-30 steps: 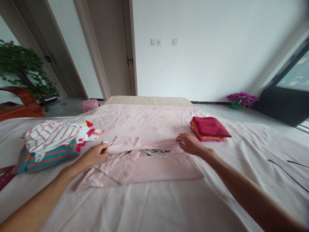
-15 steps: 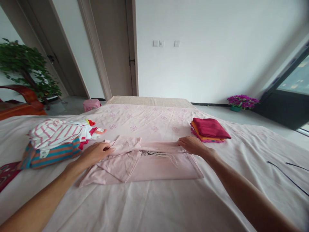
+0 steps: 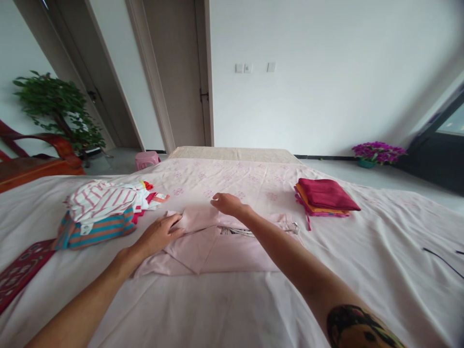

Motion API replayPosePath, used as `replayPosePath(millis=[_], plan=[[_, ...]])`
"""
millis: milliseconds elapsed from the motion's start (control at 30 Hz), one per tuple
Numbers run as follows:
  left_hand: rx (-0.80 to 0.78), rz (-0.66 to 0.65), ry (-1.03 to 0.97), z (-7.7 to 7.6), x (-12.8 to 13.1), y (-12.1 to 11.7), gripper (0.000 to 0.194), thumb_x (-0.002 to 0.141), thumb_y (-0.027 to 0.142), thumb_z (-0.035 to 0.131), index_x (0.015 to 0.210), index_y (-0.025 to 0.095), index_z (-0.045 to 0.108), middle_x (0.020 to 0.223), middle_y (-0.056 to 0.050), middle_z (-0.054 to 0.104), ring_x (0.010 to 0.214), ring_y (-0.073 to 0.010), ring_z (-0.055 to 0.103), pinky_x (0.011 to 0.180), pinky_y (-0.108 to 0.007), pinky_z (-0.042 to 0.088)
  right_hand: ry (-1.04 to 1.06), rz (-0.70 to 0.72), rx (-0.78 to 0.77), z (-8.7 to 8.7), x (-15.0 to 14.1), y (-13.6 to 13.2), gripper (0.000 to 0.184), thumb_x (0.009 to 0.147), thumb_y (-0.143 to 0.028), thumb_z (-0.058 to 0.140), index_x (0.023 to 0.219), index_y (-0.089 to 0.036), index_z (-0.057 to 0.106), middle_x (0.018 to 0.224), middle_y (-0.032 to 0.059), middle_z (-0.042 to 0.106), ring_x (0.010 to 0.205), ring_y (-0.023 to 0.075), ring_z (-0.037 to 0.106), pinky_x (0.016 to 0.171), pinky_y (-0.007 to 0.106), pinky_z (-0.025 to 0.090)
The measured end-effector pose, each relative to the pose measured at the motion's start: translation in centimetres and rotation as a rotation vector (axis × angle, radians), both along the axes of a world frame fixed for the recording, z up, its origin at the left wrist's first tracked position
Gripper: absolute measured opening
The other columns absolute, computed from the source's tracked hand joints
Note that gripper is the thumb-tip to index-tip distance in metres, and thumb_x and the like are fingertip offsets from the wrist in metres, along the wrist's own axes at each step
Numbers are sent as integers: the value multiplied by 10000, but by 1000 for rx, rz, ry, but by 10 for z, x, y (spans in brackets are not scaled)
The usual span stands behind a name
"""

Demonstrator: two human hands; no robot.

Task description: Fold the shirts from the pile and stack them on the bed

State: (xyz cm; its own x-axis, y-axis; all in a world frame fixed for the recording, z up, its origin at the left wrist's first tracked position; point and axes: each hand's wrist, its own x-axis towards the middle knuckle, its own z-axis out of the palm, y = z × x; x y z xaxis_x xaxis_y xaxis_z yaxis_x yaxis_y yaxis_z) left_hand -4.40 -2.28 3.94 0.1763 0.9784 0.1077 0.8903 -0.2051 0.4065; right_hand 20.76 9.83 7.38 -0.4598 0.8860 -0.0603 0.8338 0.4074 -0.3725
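A pale pink garment with a whitish drawstring and a small printed label lies folded in front of me on the sheet. My left hand is at its left end, thumb and fingers closed on the folded cloth. At the far edge, near the middle, my right hand has its fingers curled on the fabric; the fingertips are partly hidden. My right forearm crosses over the garment's right part and covers some of it.
Left of the garment is a heap of striped clothes beside a dark red patterned item. A folded red and orange stack sits at right. Dark cords lie on the sheet. Beyond stands a pink stool.
My right hand has moved left along the garment's far edge, from its right end to near the middle. My left hand stays at the left end. The view has shifted slightly left.
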Motion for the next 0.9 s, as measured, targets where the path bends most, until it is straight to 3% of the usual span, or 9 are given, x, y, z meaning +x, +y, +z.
replayPosePath(millis=[67,167,300,500,600,667,767,900], plan=[[-11,-35,-39,-3,-2,3,358,826,461,561,1098,235,617,1139,-52,670,1049,-251,600,903,-297,423,-27,5,-26,-5,-22,4,445,857,-487,550,1191,-213,657,1207,122,673,1083,292,617,863,383,463],[37,-110,-20,-2,-5,6,259,828,444,557,915,214,639,1073,-58,666,1010,-246,592,895,-300,430,-39,26,-62,-9,-37,5,368,745,-424,680,1056,-230,706,1109,92,709,1017,272,638,813,341,473],[87,-108,27,3,-9,3,254,861,412,511,729,205,575,845,-43,628,850,-212,563,792,-291,428,44,42,-17,-2,-28,-2,245,833,-307,543,1004,-232,703,1061,43,718,935,194,641,717,247,443],[-50,-67,-107,3,-7,-1,275,885,412,468,946,216,651,918,-28,689,873,-205,602,811,-273,444,67,-59,-43,5,1,-8,329,892,-379,463,915,-166,713,897,79,717,845,199,637,697,258,422],[-4,-53,-37,1,-4,-2,252,826,398,571,1002,238,653,999,-37,710,969,-233,606,925,-310,423,58,-99,-132,-1,-4,-4,316,778,-457,617,916,-193,722,883,74,714,865,243,643,732,303,443],[87,-113,19,-1,-3,-4,218,830,369,580,988,238,653,994,-44,711,974,-233,608,975,-343,400,118,-86,-158,-7,-11,-3,339,667,-382,718,965,-221,721,925,53,713,890,240,642,745,294,453],[210,-191,12,-2,-2,-9,224,884,348,511,1001,221,653,997,-52,706,962,-216,613,978,-348,406,258,-71,-116,-11,-18,-7,371,695,-274,646,1061,-236,693,995,26,702,889,187,636,722,242,457],[71,-132,-160,0,0,-14,328,895,401,481,1101,215,654,1004,-29,714,948,-195,633,888,-273,466,745,-144,-98,-12,-1,-28,402,731,-247,554,1116,-179,649,904,21,667,776,153,607,651,234,459]])
